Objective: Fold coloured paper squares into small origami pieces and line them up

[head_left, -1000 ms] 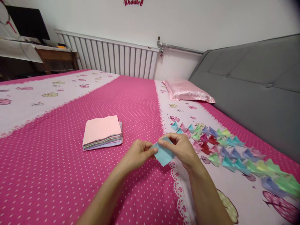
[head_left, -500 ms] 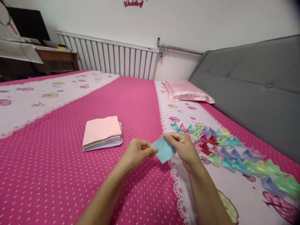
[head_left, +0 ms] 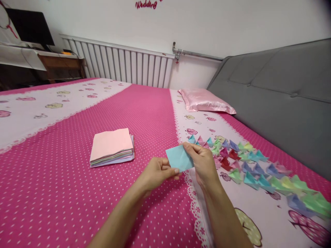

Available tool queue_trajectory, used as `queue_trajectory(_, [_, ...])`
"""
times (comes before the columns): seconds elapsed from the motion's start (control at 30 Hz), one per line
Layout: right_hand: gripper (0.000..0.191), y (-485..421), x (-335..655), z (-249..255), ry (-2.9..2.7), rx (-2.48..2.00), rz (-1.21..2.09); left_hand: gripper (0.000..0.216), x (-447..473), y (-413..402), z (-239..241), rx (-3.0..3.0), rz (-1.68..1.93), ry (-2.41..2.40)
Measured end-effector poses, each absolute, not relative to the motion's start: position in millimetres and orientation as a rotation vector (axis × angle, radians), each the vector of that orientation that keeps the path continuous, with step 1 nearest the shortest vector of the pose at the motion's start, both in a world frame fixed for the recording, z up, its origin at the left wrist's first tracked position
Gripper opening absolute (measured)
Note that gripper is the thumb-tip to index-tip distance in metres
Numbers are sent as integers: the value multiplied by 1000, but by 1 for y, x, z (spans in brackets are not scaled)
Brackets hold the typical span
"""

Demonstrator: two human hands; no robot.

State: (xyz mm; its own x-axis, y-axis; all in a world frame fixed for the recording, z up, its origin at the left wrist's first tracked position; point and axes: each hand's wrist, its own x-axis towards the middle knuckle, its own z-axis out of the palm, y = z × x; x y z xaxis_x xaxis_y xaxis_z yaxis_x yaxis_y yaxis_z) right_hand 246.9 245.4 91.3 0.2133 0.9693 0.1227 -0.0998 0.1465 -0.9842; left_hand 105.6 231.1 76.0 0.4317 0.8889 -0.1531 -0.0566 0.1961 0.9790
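Between my hands, above the bed, is a light-blue folded paper with creases across its face. My right hand pinches its right side, thumb on the near face. My left hand has thumb and fingers closed at the paper's lower left edge. To the right of my right hand lie rows of small folded paper boats in blue, green, pink, red, purple and yellow. A stack of square paper sheets, pale pink on top, rests to the left of my left hand.
A pink polka-dot bedspread with printed white bands covers the bed. A shiny pink pillow lies near the grey padded headboard. At the back are a white radiator and, far left, a desk with a monitor.
The blue paper has turned from a corner-down tilt to a flatter, more level position. My left hand has shifted slightly down and right along its lower edge.
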Motion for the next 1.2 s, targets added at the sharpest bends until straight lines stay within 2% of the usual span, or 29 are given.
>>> queue_trajectory(0.53, [28, 244, 247, 91, -1053, -1075, 1138, 16, 103, 234, 79, 1180, 942, 877])
queue_trajectory(0.77, [43, 240, 249, 98, -1053, -939, 1379, 22, 101, 236, 79, 1055, 1029, 935])
queue_trajectory(1.0, [27, 238, 248, 100, -1142, -904, 1384, 22, 102, 238, 77, 890, 1064, 862])
queue_trajectory(1.2, [26, 238, 249, 97, -1224, -981, 1284, 17, 103, 239, 75, 834, 1094, 784])
